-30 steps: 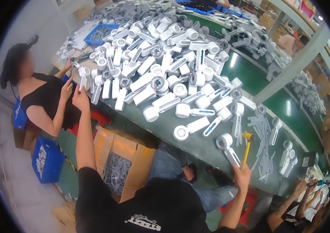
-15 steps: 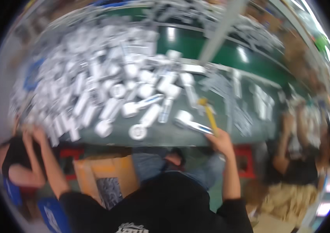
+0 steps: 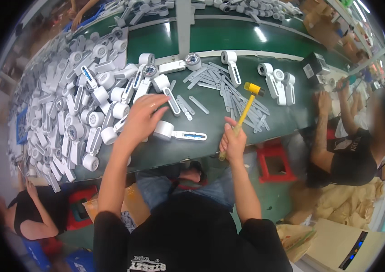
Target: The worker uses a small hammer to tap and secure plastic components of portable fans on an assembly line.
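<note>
My left hand (image 3: 144, 119) hovers over the table with its fingers apart, near the edge of a big heap of white handheld fans (image 3: 96, 119). Just past its fingertips stands a white fan (image 3: 171, 100) with a slotted handle. Between my hands lies a single white fan (image 3: 185, 134), its round head to the left and a blue strip showing in its handle. My right hand (image 3: 234, 141) is wrapped around the handle of a yellow mallet (image 3: 247, 109), which is held upright with its head above the table. Beyond it is a spread of flat grey strips (image 3: 233, 93).
Several fans (image 3: 277, 84) line up at the right. A green conveyor (image 3: 229, 41) runs behind a pale post (image 3: 183, 27). Co-workers sit at both sides, one on the right (image 3: 360, 149). A red stool (image 3: 275, 163) and an open cardboard box (image 3: 137, 203) stand below the table edge.
My left hand has come from the far left to the middle of the table. The mallet has tipped more upright. The whole view has swung to the right and is sharper now.
</note>
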The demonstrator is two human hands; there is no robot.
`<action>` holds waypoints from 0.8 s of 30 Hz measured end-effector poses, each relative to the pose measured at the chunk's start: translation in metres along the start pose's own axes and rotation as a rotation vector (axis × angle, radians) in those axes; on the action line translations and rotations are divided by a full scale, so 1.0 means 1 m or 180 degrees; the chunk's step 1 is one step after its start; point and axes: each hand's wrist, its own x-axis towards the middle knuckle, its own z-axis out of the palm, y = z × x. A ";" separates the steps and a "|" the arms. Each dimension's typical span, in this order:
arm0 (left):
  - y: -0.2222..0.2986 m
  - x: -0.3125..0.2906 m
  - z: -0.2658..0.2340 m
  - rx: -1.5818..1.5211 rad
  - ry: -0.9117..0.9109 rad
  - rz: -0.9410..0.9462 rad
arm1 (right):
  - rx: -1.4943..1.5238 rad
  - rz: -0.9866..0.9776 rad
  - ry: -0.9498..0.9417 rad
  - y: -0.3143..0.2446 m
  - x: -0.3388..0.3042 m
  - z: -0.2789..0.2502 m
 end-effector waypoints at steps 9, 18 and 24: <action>-0.049 0.109 0.093 0.1388 -0.0514 0.0008 | -0.0152 -0.0120 -0.0170 0.011 0.000 0.003; -0.078 0.120 0.120 0.1494 -0.0958 -0.0620 | -0.0346 -0.0089 -0.0230 0.005 -0.004 0.009; -0.070 0.132 0.106 0.1294 -0.0904 -0.0594 | -0.0275 -0.0115 -0.0270 0.001 -0.002 0.004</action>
